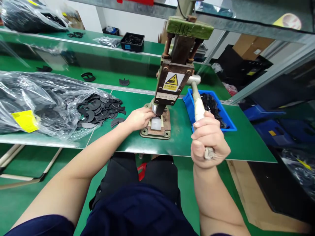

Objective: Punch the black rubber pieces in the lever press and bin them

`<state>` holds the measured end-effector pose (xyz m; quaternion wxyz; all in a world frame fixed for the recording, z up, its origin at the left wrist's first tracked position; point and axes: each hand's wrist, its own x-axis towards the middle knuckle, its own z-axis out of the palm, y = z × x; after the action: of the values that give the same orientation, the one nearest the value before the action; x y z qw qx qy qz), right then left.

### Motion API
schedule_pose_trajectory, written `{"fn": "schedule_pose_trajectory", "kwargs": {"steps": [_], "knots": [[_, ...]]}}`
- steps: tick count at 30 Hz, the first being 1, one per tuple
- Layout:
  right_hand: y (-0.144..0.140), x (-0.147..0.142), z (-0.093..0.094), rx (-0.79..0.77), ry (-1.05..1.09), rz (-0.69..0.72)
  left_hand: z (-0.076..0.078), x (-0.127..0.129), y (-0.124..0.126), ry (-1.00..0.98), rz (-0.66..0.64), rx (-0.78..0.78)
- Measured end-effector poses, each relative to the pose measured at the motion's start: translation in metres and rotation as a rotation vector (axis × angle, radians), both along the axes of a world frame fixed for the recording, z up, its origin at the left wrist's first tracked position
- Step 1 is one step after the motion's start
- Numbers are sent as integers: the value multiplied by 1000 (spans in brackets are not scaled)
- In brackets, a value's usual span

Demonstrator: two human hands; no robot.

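Observation:
My right hand (208, 139) is wrapped round the wrapped end of the lever handle (197, 101) on a hand press (173, 78). The lever slants up and away to its pivot at the press's right side. At the base of the press, my left hand (139, 118) has its fingertips bunched under the ram. Whatever those fingers hold, if anything, is hidden by the hand and the ram. A pale block (156, 124) sits on the press base plate (157, 132), just right of these fingers. Black curved pieces (97, 109) lie heaped to the left of this hand.
A clear plastic bag (49, 101) spills the curved pieces onto the green table (118, 142). To the right of the press stands a blue bin (228, 125) of black parts. Behind, a raised ledge carries a black tray (133, 42). A metal shelf (246, 24) hangs above.

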<state>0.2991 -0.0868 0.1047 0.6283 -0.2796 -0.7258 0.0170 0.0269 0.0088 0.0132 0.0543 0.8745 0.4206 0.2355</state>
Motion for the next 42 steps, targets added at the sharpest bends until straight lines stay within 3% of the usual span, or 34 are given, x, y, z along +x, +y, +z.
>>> {"fn": "schedule_pose_trajectory", "kwargs": {"steps": [3, 9, 13, 19, 25, 30, 34, 38, 40, 42], "knots": [[4, -5, -6, 35, 68, 3, 5, -31, -5, -20, 90, 1], [18, -12, -11, 165, 189, 89, 13, -133, -37, 86, 392, -65], [27, -14, -14, 221, 233, 111, 7, -155, -58, 223, 418, -214], [27, -13, -13, 220, 218, 126, -6, -143, -53, 274, 391, -296], [24, -12, -12, 211, 201, 127, -9, -140, -43, 163, 377, -323], [22, -15, -12, 209, 226, 126, -8, -133, -44, 65, 400, -227], [19, -16, -11, 192, 205, 122, 2, -111, -45, 74, 354, -151], [17, -15, -11, 179, 187, 99, 7, -75, -39, 142, 249, -176], [17, -14, -11, 174, 180, 95, 4, -60, -32, 56, 210, -228], [17, -14, -11, 175, 175, 96, 2, -50, -24, -116, 255, -319]]}}
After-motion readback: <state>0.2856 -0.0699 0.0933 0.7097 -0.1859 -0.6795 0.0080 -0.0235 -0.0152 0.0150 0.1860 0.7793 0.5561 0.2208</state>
